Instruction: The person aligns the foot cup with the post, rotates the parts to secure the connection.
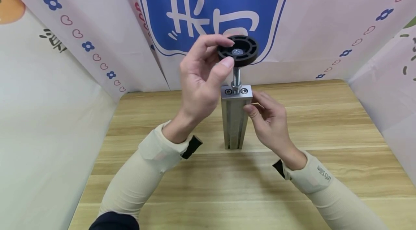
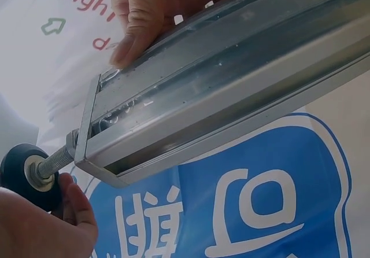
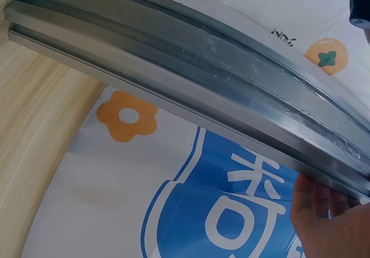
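An aluminium profile (image 1: 234, 129) stands upright on the table, a metal end plate (image 1: 230, 97) with two bolts capping its top. From the plate rises a threaded rod (image 1: 237, 75) with a nut at its base, carrying a round black levelling foot (image 1: 252, 51). My left hand (image 1: 199, 82) pinches the foot's rim between thumb and fingers. Just below the plate, my right hand (image 1: 271, 123) grips the profile's right side, thumb at the near face. In the left wrist view, the foot (image 2: 17, 180) sits a little apart from the plate, with bare thread between.
The wooden table (image 1: 325, 143) extends around the profile. A white printed cloth (image 1: 299, 49) with a blue sign hangs close behind it, and pale side panels (image 1: 58, 114) border the table left and right. Black wrist straps show at both sleeves.
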`<state>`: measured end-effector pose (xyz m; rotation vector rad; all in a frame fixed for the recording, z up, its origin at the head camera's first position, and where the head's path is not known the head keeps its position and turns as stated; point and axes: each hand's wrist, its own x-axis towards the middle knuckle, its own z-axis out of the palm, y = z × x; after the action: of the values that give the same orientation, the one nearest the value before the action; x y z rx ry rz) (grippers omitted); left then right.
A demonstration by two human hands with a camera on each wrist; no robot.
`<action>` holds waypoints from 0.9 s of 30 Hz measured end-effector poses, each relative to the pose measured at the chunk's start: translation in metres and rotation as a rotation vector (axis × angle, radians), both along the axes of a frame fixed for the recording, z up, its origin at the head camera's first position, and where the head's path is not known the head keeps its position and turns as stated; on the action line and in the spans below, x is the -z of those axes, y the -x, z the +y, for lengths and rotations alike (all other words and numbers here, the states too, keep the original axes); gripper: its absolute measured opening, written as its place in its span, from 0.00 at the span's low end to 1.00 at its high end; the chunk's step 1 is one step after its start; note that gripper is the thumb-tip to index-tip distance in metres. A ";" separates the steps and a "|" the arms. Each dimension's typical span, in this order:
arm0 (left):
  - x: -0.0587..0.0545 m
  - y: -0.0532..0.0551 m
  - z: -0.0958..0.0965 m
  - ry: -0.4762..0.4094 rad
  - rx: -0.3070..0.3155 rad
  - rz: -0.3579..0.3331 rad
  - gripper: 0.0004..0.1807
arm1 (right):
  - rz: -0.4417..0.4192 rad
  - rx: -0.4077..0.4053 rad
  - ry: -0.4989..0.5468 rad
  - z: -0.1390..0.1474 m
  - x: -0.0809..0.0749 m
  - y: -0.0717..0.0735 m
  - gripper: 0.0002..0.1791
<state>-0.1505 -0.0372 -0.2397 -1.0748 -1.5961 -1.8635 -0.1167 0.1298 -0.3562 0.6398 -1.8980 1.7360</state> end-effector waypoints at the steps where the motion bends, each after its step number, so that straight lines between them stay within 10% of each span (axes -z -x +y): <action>1: 0.000 -0.001 0.000 -0.003 0.008 -0.005 0.18 | -0.002 0.003 0.001 0.000 0.000 0.000 0.20; 27: -0.004 -0.006 0.003 0.044 -0.057 -0.030 0.23 | 0.010 -0.014 -0.016 0.001 0.000 -0.001 0.23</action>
<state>-0.1448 -0.0346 -0.2353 -1.0141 -1.6745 -1.8229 -0.1158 0.1310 -0.3564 0.6682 -1.9073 1.7247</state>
